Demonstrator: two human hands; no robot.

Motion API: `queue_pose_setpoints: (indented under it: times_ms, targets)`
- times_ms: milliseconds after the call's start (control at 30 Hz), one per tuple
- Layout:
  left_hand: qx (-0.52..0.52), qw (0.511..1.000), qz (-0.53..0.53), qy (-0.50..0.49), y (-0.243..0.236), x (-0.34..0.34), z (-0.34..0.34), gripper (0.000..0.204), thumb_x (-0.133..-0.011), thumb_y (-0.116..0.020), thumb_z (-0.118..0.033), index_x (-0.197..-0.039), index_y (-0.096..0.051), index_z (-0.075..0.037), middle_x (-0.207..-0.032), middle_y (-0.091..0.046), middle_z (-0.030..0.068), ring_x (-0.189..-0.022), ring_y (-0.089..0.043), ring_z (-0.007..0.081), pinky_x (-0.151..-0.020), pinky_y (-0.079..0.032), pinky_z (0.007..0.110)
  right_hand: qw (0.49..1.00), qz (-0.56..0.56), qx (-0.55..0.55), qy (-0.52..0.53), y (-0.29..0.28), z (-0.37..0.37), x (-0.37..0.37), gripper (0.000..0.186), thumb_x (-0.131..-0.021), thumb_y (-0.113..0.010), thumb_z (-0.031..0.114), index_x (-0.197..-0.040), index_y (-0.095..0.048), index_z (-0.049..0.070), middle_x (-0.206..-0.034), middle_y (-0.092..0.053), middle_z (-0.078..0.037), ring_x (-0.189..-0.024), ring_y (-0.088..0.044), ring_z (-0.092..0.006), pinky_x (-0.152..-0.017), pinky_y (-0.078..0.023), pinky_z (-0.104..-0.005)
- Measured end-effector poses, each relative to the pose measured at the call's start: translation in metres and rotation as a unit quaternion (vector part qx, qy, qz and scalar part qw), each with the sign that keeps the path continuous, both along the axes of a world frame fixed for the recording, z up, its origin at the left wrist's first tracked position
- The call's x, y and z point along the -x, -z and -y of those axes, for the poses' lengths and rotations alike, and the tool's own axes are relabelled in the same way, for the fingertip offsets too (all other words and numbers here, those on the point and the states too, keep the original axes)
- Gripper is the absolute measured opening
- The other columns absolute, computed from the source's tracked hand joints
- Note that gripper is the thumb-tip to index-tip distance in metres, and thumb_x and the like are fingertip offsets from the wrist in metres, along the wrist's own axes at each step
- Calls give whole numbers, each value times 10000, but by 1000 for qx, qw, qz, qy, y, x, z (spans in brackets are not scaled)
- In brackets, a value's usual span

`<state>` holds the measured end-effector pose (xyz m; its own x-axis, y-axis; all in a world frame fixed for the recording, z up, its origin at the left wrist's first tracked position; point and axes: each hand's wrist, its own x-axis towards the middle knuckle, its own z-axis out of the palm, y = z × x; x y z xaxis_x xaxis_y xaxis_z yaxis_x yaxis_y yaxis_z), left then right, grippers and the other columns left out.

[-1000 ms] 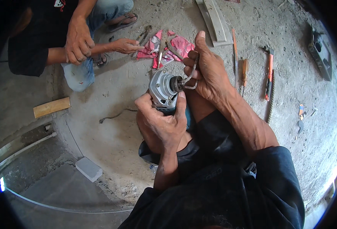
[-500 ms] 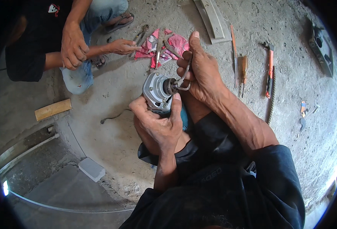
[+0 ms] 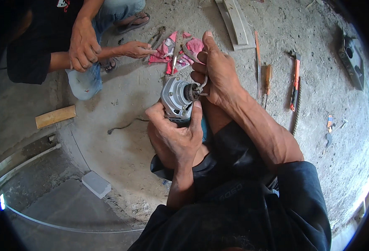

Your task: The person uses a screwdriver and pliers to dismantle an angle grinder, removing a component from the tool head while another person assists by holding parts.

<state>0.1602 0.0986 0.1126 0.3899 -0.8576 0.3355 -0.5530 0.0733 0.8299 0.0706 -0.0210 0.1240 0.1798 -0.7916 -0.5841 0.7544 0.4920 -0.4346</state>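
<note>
A power drill [image 3: 174, 97] with a silver gear housing and teal body points up between my knees. My left hand [image 3: 176, 136] grips the housing from below, its thumb reaching up beside the dark chuck [image 3: 190, 92]. A bent metal key [image 3: 205, 85], like a chuck key, is held in my right hand [image 3: 222, 75], with the fingers curled round it and the thumb raised. Its lower end meets the side of the chuck; whether it sits in a hole, I cannot tell. Most of the teal body is hidden behind my left hand.
Another person's hand [image 3: 137, 49] reaches toward a pink cloth [image 3: 166, 50] with metal tools on it. To the right lie a screwdriver [image 3: 268, 79], a red-handled hammer-like tool [image 3: 295, 79] and a ribbed bar [image 3: 297, 106]. A wooden block [image 3: 55, 117] and grey block [image 3: 96, 184] lie left.
The drill and my left hand have shifted slightly right in the picture. My right hand has tilted a little, and the bent key has turned against the chuck.
</note>
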Motion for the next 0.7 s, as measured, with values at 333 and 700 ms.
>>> queue_pose_setpoints:
  times_ms: [333, 700]
  targets:
    - [-27, 994, 101, -25, -1, -1, -1, 560, -806, -859, -184, -1115, -457, 54, -988, -542, 165, -851, -592, 251, -778, -500, 375, 995, -94, -45, -10, 3, 2, -5, 459, -966, -639, 546, -922, -562, 96, -822, -473, -14, -641, -452, -136, -508, -395, -292]
    - [-44, 990, 126, -40, -3, -2, -1, 559, -786, -867, -171, -1116, -469, 43, -962, -545, 172, -847, -597, 273, -768, -496, 391, 992, -127, -12, -16, -4, 2, -6, 499, -969, -615, 573, -955, -575, 76, -755, -457, 16, -629, -431, -111, -524, -345, -305]
